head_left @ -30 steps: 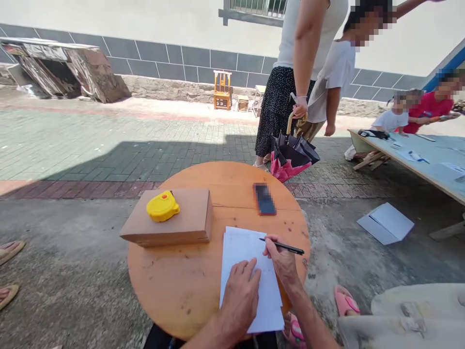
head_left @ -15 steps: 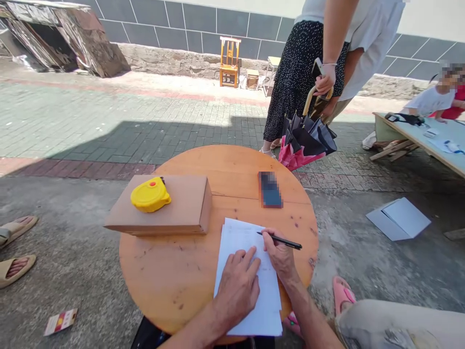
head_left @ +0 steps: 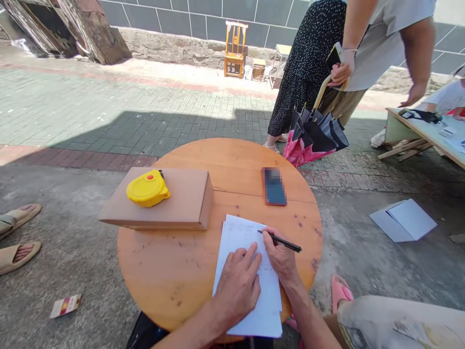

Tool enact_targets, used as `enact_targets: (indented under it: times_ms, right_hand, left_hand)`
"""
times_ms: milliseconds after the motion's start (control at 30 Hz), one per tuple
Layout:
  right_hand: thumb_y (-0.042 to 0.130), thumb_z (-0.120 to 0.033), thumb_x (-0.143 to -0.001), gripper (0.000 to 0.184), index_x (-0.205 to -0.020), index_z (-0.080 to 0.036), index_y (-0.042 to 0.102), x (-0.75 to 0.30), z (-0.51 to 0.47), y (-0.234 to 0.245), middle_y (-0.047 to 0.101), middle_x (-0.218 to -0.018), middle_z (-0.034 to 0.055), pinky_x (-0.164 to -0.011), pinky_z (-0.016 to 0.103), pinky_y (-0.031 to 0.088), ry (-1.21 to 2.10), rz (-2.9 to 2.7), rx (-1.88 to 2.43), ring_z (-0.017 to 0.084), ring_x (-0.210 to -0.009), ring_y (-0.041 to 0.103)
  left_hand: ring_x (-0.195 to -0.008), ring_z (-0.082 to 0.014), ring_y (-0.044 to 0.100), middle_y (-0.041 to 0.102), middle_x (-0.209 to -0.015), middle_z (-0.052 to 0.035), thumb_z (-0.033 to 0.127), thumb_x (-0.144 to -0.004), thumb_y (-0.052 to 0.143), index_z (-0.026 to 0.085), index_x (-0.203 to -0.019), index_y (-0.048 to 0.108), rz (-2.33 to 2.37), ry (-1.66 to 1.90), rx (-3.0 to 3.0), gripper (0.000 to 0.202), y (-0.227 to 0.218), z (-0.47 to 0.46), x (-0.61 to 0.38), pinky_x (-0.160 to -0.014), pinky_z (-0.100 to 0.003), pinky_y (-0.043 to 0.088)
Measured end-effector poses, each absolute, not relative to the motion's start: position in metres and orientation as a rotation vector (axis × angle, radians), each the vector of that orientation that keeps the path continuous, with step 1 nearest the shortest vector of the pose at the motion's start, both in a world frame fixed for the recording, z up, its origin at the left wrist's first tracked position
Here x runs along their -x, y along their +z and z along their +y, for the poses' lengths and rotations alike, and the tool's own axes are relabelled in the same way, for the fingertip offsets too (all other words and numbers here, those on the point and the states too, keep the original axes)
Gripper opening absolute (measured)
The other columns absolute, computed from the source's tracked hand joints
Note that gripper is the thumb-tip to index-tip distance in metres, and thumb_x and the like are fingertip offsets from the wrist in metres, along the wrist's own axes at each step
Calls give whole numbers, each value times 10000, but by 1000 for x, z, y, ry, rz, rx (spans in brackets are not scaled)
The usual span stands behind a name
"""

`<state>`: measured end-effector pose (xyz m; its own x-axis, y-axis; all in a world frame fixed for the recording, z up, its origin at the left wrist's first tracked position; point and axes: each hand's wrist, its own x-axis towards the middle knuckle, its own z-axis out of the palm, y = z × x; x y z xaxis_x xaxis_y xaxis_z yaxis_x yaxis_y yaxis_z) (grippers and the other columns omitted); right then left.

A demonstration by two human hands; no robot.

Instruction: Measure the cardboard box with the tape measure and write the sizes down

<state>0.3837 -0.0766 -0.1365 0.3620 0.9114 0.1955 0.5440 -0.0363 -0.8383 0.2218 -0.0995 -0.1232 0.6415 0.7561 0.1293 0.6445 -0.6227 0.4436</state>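
At ten o'clock on the round wooden table [head_left: 174, 271], a yellow tape measure [head_left: 147, 189] is perched on a cardboard box [head_left: 183, 196]; no opening can be seen, so whatever's inside can't be told. Near five o'clock, some paper sheets [head_left: 267, 295] are pressed down by the left hand [head_left: 238, 281], fingers laid out and slightly parted, nothing gripped. Faint lines can be made out toward the top sheet's twelve, while its six looks bare, so the pen work would be judged partway at best; how much has been inked or is left can't really be told. Between one and two, a phone [head_left: 275, 190] is laid flat. Over at four, a black pen [head_left: 288, 244] is pinched by the right hand [head_left: 281, 259], fingertips clamped on it, tip held toward the sheet's twelve, contact unclear.
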Motion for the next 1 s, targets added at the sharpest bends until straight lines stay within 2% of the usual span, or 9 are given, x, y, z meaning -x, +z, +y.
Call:
enact_targets:
  times_ms: [267, 667, 1000]
  right_hand:
    - [509, -302, -884, 190, -825, -221, 671, -384, -76, -138, 717, -823, 35, -770, 311, 511, 484, -1367, 1712, 203, -790, 666]
    - [494, -287, -902, 195, -840, -212, 663, -384, -76, -137, 722, -838, 47, -778, 309, 518, 434, -1394, 1727, 197, -802, 671]
    - [508, -281, -893, 187, -835, -204, 667, -384, -75, -139, 725, -812, 31, -733, 296, 523, 398, -1430, 1701, 188, -759, 678]
  left_hand:
    - [-1113, -276, 490, 478, -1453, -32, 179, -850, 475, 218, -1299, 522, 1125, 411, -2500, 453, -125, -100, -221, -957, -473, 424]
    - [-1068, -286, 499, 498, -1420, -56, 144, -812, 487, 213, -1244, 537, 1112, 348, -2499, 441, -118, -95, -224, -911, -472, 442]
    - [-1045, -261, 485, 509, -1405, -18, 170, -865, 474, 217, -1191, 548, 1153, 274, -2460, 338, -111, -91, -227, -909, -452, 436]
